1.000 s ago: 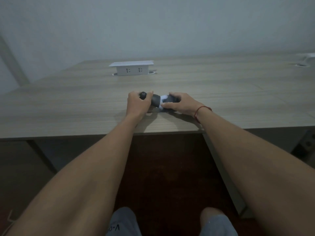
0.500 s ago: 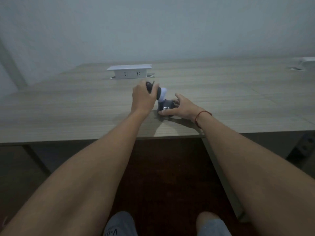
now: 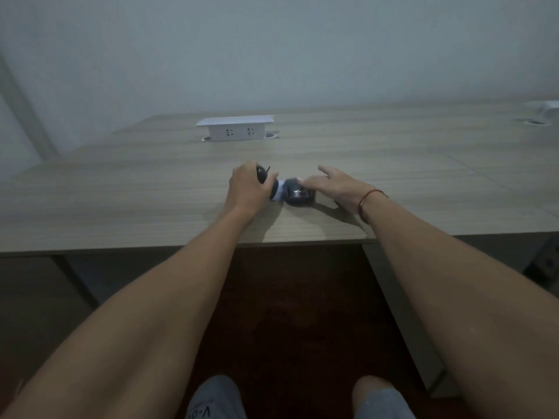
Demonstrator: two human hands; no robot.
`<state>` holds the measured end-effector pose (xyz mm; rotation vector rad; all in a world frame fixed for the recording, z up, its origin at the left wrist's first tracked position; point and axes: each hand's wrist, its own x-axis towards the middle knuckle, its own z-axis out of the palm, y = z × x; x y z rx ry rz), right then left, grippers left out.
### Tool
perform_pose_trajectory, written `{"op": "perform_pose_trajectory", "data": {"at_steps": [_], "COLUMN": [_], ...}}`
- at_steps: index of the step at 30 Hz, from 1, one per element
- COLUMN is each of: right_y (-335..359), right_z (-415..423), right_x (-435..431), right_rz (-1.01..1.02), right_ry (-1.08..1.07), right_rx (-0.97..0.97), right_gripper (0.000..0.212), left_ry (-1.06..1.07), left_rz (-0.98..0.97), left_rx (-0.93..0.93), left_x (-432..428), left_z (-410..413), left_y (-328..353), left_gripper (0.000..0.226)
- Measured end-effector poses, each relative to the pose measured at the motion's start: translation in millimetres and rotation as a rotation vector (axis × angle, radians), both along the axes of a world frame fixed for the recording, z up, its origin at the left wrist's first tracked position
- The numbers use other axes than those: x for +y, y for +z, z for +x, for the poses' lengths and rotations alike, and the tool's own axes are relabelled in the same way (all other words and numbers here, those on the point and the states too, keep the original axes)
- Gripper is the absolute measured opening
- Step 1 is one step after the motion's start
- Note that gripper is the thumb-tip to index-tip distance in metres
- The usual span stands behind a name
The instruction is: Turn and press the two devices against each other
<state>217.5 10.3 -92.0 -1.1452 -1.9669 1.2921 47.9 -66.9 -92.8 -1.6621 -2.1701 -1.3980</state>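
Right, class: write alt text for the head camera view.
The left hand grips one end of a dark and white gadget on a wooden desk; the open right hand rests on its other end. A white socket box stands behind.

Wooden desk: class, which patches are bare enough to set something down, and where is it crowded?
Bare desk runs left of the left hand, right of the right hand, and between both hands and the socket box. It is crowded at the dark device between the hands.

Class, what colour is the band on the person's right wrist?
Red, a thin band, seen in the head view.
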Motion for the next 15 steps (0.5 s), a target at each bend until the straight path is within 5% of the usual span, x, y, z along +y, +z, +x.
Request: {"op": "perform_pose_trajectory", "data": {"at_steps": [8, 15], "right_y": [2.2, 2.3], "right_z": [-5.5, -7.9], "right_x": [-3.9, -6.1], "right_rz": [0.085, 0.108], "right_ry": [-0.014, -0.048], "right_rx": [-0.018, -0.014], "right_gripper": [0.047, 0.046], "left_ry": [0.067, 0.111], "left_rz": [0.161, 0.137], "left_rx": [-0.144, -0.200], "left_x": [-12.5, -3.5], "left_z": [30.2, 20.1], "left_y": [-2.0, 0.0], "left_gripper": [0.024, 0.034]}}
